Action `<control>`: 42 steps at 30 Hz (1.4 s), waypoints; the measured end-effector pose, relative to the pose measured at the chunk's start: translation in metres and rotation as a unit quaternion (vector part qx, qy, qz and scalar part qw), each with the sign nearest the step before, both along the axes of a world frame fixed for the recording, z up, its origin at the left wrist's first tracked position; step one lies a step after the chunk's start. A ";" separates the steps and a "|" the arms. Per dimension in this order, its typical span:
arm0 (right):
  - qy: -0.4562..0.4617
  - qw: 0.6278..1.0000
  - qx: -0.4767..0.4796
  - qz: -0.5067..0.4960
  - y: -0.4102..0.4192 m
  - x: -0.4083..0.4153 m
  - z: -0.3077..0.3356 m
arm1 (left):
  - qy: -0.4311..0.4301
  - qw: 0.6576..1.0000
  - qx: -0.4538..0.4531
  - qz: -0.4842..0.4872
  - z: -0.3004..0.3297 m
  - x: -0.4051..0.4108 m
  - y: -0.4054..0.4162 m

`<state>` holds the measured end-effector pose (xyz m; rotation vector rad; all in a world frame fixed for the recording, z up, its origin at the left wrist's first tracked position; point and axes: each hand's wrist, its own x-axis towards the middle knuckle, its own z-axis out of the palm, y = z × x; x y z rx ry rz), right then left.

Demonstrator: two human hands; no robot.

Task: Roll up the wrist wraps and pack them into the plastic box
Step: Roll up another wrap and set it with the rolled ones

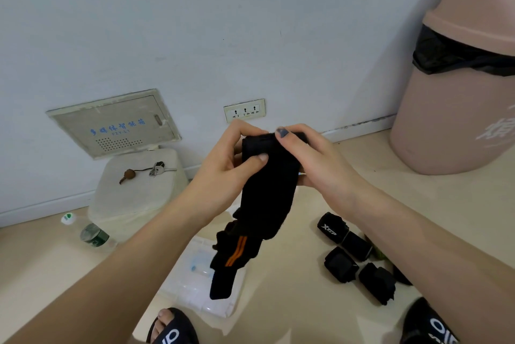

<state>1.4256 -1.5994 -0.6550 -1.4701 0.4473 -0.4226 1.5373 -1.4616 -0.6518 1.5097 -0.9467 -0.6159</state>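
Pale floor tiles ran up to a bluish wall carrying a socket plate and a grey panel, with a pink bin at the right. Both hands were raised over the floor, pinching the top end of a black wrist wrap: the left hand had its thumb pressed on the front face, and the right hand curled its fingers round the upper edge where the roll appeared to start. The wrap's long axis hung straight down from the hands, its orange-striped tail dangling just above the clear plastic box on the floor. About 4 rolled wraps lay to the right of the box, closer to the right hand. Rolling would likely proceed downward along the hanging length.
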 end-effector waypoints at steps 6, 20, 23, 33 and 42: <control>-0.044 0.999 0.007 -0.003 0.001 0.001 -0.002 | 0.032 0.999 -0.003 0.007 0.001 -0.002 -0.001; -0.012 1.000 0.019 0.013 -0.001 -0.006 0.003 | 0.100 0.995 0.002 -0.011 -0.001 0.002 -0.005; -0.011 1.000 -0.012 0.007 0.001 -0.006 0.005 | 0.095 0.995 -0.008 -0.018 0.000 0.004 -0.002; -0.069 0.995 -0.070 0.028 0.000 -0.006 -0.002 | 0.166 0.985 0.046 0.021 -0.006 0.002 -0.008; 0.016 0.999 -0.021 0.027 -0.003 -0.003 -0.003 | 0.108 0.994 0.030 0.009 -0.003 0.007 -0.006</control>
